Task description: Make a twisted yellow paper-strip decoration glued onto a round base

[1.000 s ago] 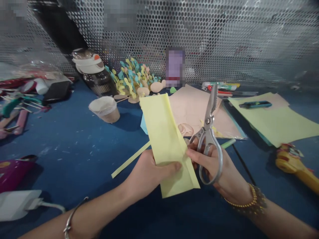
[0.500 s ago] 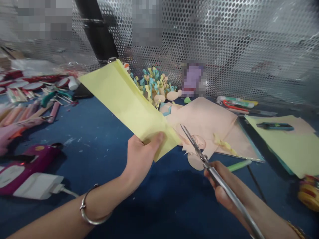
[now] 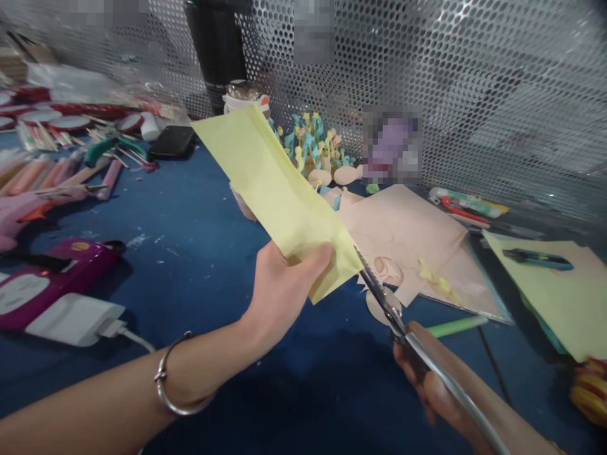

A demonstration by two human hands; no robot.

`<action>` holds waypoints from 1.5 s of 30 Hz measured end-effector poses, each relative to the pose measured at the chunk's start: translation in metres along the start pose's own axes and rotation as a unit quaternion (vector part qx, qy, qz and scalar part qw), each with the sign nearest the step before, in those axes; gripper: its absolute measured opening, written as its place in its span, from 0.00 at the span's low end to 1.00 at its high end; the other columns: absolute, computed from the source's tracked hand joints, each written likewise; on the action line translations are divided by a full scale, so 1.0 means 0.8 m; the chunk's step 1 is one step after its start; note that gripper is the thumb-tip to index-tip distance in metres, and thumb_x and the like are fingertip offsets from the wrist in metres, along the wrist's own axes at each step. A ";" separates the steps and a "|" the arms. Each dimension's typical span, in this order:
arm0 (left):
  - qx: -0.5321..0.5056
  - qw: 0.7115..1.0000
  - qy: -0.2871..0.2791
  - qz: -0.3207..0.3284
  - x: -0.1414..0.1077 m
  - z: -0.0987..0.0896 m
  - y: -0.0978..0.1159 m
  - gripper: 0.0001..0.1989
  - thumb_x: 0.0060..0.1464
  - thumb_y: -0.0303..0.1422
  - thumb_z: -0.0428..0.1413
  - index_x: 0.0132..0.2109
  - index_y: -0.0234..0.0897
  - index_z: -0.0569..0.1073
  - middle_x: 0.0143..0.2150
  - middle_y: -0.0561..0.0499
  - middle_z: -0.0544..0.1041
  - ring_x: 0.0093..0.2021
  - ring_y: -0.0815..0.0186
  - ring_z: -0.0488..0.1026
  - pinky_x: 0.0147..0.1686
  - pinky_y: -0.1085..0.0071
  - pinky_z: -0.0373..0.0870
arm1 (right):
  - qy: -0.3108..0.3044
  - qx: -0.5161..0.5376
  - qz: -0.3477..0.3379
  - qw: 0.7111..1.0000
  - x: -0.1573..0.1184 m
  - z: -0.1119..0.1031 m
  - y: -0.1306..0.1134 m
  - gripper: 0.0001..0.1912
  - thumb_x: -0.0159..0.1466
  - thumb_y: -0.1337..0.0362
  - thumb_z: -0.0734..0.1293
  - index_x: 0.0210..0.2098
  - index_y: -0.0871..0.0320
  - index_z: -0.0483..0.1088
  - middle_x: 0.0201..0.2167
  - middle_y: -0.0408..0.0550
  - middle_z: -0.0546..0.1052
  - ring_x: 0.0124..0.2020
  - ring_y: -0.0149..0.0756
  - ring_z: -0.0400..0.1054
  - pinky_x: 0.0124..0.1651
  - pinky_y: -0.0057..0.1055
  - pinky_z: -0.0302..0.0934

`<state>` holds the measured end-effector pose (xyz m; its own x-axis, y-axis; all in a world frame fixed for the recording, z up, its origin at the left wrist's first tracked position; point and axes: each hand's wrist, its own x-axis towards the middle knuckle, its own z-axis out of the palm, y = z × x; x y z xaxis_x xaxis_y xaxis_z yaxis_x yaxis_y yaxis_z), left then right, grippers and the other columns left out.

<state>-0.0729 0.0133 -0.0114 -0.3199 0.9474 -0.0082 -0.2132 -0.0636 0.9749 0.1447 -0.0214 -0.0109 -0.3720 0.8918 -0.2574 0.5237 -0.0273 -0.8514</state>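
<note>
My left hand (image 3: 279,291) grips a folded sheet of yellow paper (image 3: 279,189) near its lower right end, thumb on top and fingers underneath. The sheet is held up off the table, tilted, with its fold along the upper right side. In my right hand (image 3: 431,373) is a pair of metal scissors (image 3: 403,328), blades pointing up and left. Their tip meets the right edge of the yellow paper. Beneath them lie cut pink paper (image 3: 398,221) with round outlines on it and a pale paper oval (image 3: 377,308).
Small blue, yellow and pink paper pieces on sticks (image 3: 315,142) stand at the back by a perforated metal wall (image 3: 455,114). To the left are a purple power strip (image 3: 61,278) with a white charger, a phone (image 3: 173,141) and green-handled pliers (image 3: 102,150). A cutter knife (image 3: 538,258) rests on paper at right.
The scissors have come up to the yellow paper's edge; before, a gap lay between them. My view has shifted, so the table things sit differently in the picture.
</note>
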 end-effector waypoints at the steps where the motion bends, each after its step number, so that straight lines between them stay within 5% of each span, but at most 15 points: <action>1: -0.001 1.000 0.000 -0.001 0.000 0.000 0.000 0.08 0.50 0.30 0.59 0.39 0.35 0.76 0.36 0.50 0.79 0.34 0.65 0.76 0.30 0.75 0.73 | -0.010 0.010 0.006 1.000 0.000 0.000 -0.002 0.23 0.53 0.39 0.61 0.32 0.53 0.67 0.23 0.46 0.65 0.21 0.34 0.57 0.21 0.31 0.59; 7: -0.017 1.000 -0.006 -0.013 -0.002 0.002 0.000 0.07 0.50 0.29 0.59 0.38 0.36 0.77 0.37 0.51 0.80 0.35 0.65 0.77 0.30 0.75 0.74 | -0.051 0.050 0.049 0.996 0.002 -0.005 -0.018 0.24 0.52 0.38 0.62 0.31 0.53 0.65 0.24 0.46 0.63 0.22 0.34 0.57 0.23 0.31 0.60; 21: -0.025 1.000 0.001 -0.015 -0.003 0.003 -0.001 0.08 0.48 0.30 0.60 0.38 0.36 0.77 0.37 0.50 0.80 0.37 0.61 0.78 0.31 0.73 0.75 | -0.038 0.051 0.040 0.997 0.000 -0.008 -0.028 0.24 0.55 0.39 0.61 0.32 0.54 0.66 0.25 0.45 0.65 0.23 0.33 0.58 0.24 0.29 0.60; 32: -0.025 0.999 -0.006 -0.036 -0.003 0.003 0.000 0.10 0.48 0.31 0.61 0.39 0.34 0.76 0.37 0.48 0.80 0.37 0.59 0.78 0.32 0.70 0.75 | -0.027 0.028 0.061 0.997 0.015 0.004 0.037 0.25 0.55 0.37 0.59 0.30 0.54 0.66 0.19 0.43 0.63 0.17 0.31 0.56 0.18 0.27 0.57; 36: -0.031 0.999 -0.012 -0.033 -0.003 0.002 -0.001 0.10 0.48 0.31 0.61 0.40 0.35 0.76 0.38 0.49 0.80 0.37 0.60 0.78 0.32 0.72 0.76 | -0.026 0.025 0.036 0.999 -0.001 -0.002 0.016 0.24 0.58 0.41 0.59 0.38 0.54 0.67 0.27 0.46 0.68 0.21 0.30 0.58 0.22 0.26 0.60; 45: -0.034 0.999 -0.020 -0.035 -0.003 0.000 -0.003 0.09 0.49 0.32 0.61 0.40 0.36 0.76 0.38 0.50 0.80 0.37 0.61 0.77 0.32 0.72 0.76 | -0.070 -0.032 0.048 0.996 -0.005 -0.013 0.003 0.15 0.63 0.49 0.59 0.39 0.52 0.66 0.25 0.44 0.66 0.22 0.30 0.58 0.24 0.27 0.60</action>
<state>-0.0715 0.0116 -0.0135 -0.2658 0.9618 -0.0662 -0.2966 -0.0162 0.9549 0.1552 -0.0203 -0.0068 -0.4193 0.8142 -0.4016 0.6086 -0.0762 -0.7898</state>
